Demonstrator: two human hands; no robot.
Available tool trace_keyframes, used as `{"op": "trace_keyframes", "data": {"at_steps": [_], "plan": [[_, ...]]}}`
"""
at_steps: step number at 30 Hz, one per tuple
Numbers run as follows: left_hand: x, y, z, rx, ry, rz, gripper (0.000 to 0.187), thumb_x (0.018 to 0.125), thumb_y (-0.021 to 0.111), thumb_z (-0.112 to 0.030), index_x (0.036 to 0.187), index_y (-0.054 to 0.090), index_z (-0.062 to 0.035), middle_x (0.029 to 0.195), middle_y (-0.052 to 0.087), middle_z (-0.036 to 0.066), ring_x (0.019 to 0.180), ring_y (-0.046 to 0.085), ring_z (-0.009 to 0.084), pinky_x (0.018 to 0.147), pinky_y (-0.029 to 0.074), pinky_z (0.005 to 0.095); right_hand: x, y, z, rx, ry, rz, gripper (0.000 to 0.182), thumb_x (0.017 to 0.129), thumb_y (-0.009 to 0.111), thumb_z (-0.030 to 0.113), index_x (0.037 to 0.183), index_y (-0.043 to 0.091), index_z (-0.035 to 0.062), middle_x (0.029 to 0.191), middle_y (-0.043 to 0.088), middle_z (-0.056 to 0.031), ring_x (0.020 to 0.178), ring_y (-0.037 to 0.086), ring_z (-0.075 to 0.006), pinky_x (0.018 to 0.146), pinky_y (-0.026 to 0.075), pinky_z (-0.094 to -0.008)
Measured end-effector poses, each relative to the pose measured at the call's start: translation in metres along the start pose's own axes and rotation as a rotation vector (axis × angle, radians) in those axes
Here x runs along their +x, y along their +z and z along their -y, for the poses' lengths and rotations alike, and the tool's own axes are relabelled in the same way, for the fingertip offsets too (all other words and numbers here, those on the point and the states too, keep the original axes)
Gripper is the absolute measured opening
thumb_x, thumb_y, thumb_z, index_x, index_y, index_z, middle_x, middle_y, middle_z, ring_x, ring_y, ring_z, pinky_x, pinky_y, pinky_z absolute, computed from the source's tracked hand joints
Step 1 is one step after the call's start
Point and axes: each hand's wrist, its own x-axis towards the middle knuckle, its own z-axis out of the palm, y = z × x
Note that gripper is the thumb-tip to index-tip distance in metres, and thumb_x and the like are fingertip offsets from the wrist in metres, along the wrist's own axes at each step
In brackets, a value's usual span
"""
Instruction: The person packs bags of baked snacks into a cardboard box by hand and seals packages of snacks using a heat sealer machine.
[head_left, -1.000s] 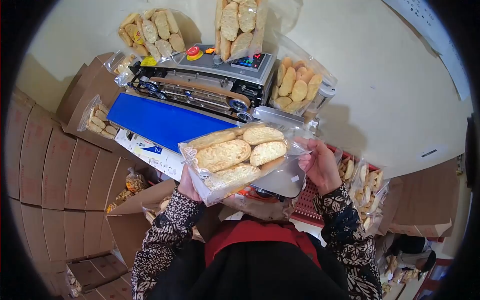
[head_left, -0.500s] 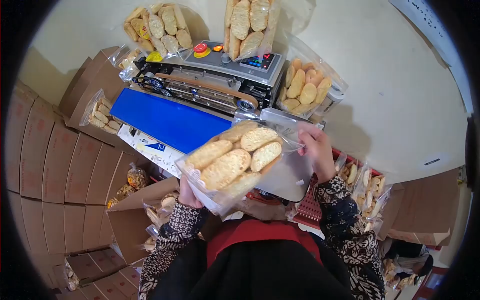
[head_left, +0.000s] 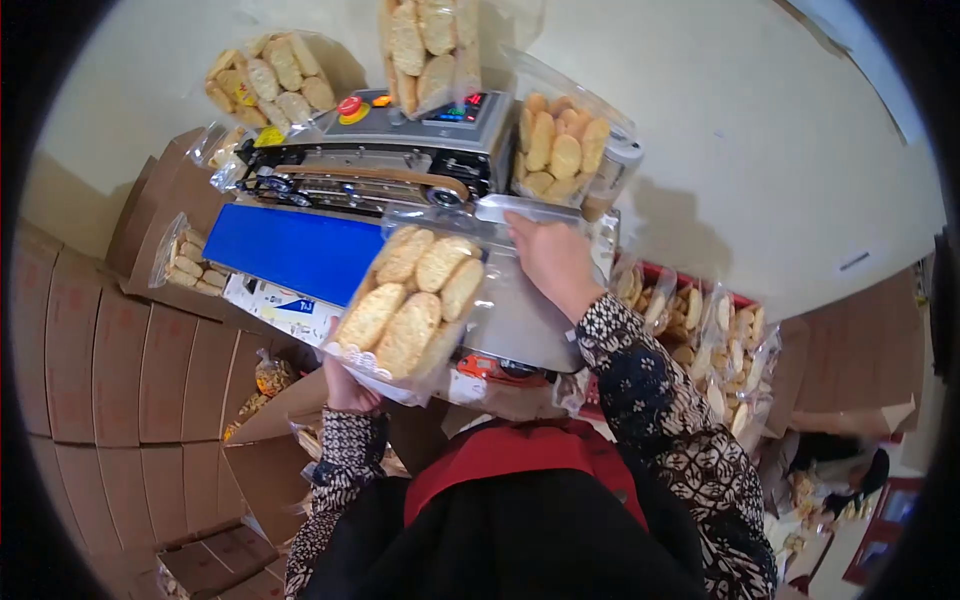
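A clear plastic bag of long, pale golden rusks is tilted over the front of a band sealing machine. My left hand grips the bag's lower left end, its fingers partly hidden beneath. The bag's flat top edge lies near the sealer's belt, at the right end of the blue conveyor. My right hand is right of the bag with its fingers curled against a metal guide strip. What its fingertips pinch, if anything, is hidden.
Filled bags stand on and behind the sealer, and another bag stands at its right. More bags fill a red crate at right. Stacked cartons line the left; an open carton sits low left.
The bag of rusks has turned more upright, its top edge now near the sealer's belt. My right hand has moved left from the bag's top corner to the metal guide. The view has shifted.
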Motion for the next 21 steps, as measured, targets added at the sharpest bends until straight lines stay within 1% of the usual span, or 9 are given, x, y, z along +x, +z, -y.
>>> {"op": "trace_keyframes", "data": {"at_steps": [2,4,5,8,9,11,14,18,21], "plan": [[0.008,-0.008,-0.004,0.004,0.029,0.048,0.061,0.087,0.034,-0.048,0.122,0.037,0.0019,0.119,0.047,0.018,0.104,0.051,0.0283,0.089,0.043,0.0387,-0.014,0.006,-0.016,0.144,-0.039,-0.114,0.020,0.082,0.052,0.019,0.098,0.061,0.0111,0.065,0.058,-0.0142,0.055,0.056,-0.0312,0.052,0.046,-0.0394],[0.005,-0.011,-0.008,-0.094,-0.041,0.086,0.054,0.088,0.032,-0.041,0.128,0.032,-0.0038,0.125,0.041,0.018,0.110,0.046,0.0336,0.090,0.041,0.0471,-0.035,0.004,-0.040,0.424,-0.080,-0.498,0.022,0.083,0.049,0.017,0.102,0.059,0.0111,0.071,0.060,-0.0152,0.063,0.059,-0.0298,0.056,0.047,-0.0368],[0.002,-0.009,-0.009,-0.103,-0.014,0.097,0.054,0.088,0.033,-0.040,0.128,0.032,-0.0040,0.126,0.041,0.018,0.111,0.045,0.0339,0.090,0.041,0.0482,-0.057,-0.027,-0.039,0.464,0.397,-0.191,0.023,0.084,0.047,0.014,0.104,0.057,0.0074,0.080,0.061,-0.0176,0.072,0.060,-0.0293,0.065,0.047,-0.0352],[-0.008,-0.025,-0.012,-0.133,-0.009,0.045,0.053,0.088,0.034,-0.039,0.128,0.032,-0.0041,0.126,0.040,0.017,0.109,0.046,0.0341,0.089,0.042,0.0487,-0.123,0.037,-0.141,0.474,0.513,-0.519,0.028,0.084,0.048,0.018,0.105,0.054,0.0006,0.098,0.058,-0.0194,0.088,0.057,-0.0292,0.075,0.043,-0.0350],[-0.011,-0.034,-0.014,-0.158,-0.017,-0.020,0.052,0.088,0.034,-0.039,0.127,0.033,-0.0041,0.126,0.041,0.017,0.108,0.047,0.0339,0.087,0.043,0.0482,-0.152,0.049,-0.167,0.433,0.769,-0.345,0.034,0.082,0.052,0.021,0.107,0.052,-0.0017,0.098,0.056,-0.0193,0.091,0.054,-0.0311,0.078,0.043,-0.0348],[-0.010,-0.062,-0.015,-0.130,-0.030,0.005,0.051,0.088,0.036,-0.038,0.126,0.034,-0.0042,0.124,0.043,0.017,0.105,0.049,0.0327,0.085,0.045,0.0466,-0.196,0.082,-0.208,0.119,0.937,-0.135,0.040,0.079,0.057,0.023,0.110,0.050,-0.0007,0.095,0.053,-0.0186,0.093,0.052,-0.0326,0.080,0.043,-0.0350],[-0.025,-0.075,-0.002,-0.015,-0.035,-0.051,0.045,0.087,0.037,-0.038,0.116,0.044,-0.0041,0.108,0.054,0.013,0.092,0.057,0.0251,0.073,0.052,0.0368,-0.212,0.113,-0.210,-0.176,1.070,0.004,0.049,0.075,0.062,0.024,0.116,0.046,0.0021,0.096,0.051,-0.0194,0.092,0.051,-0.0327,0.080,0.044,-0.0358],[-0.033,-0.076,0.028,-0.044,0.003,-0.343,0.036,0.088,0.035,-0.040,0.096,0.051,-0.0084,0.080,0.056,0.002,0.059,0.048,0.0134,0.055,0.041,0.0271,-0.200,0.131,-0.221,-0.192,1.080,-0.101,0.052,0.078,0.057,0.030,0.120,0.038,0.0046,0.091,0.053,-0.0185,0.086,0.054,-0.0334,0.074,0.044,-0.0426],[-0.044,-0.066,0.046,0.120,-0.021,-0.308,0.025,0.087,0.042,-0.033,0.094,0.051,-0.0105,0.078,0.053,0.000,0.058,0.045,0.0104,0.055,0.039,0.0251,-0.199,0.123,-0.234,-0.133,1.176,-0.198,0.028,0.083,0.045,0.030,0.094,0.055,0.0060,0.091,0.054,-0.0137,0.082,0.054,-0.0347,0.070,0.045,-0.0433]]}}
